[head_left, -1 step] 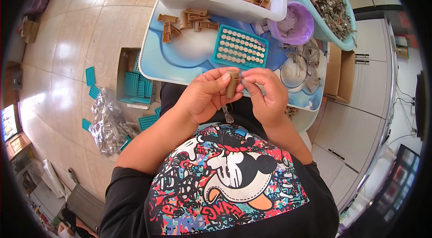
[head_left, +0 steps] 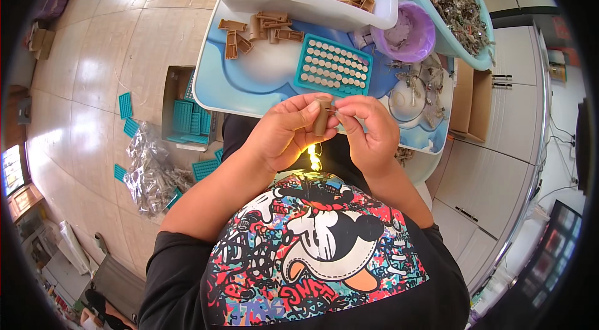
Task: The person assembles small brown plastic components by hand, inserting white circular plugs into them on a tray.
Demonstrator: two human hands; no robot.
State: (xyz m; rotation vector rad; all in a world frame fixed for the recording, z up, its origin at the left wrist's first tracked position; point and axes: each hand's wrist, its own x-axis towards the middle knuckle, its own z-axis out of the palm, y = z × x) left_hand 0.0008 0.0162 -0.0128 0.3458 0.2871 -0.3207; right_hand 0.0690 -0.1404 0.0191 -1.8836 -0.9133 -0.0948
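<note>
Presently, brown tube point(head_left: 322, 120) gripped between left fingers point(head_left: 304, 117), right fingers point(head_left: 354, 109) pinched together at its side.

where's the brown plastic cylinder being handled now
In the head view, near the centre: the left hand holds the brown plastic cylinder, with the right hand at its right, below the teal rectangular plastic tray.

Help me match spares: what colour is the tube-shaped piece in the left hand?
The piece is brown; the head view shows it.

Single head-worn fisheye, looking down
</note>
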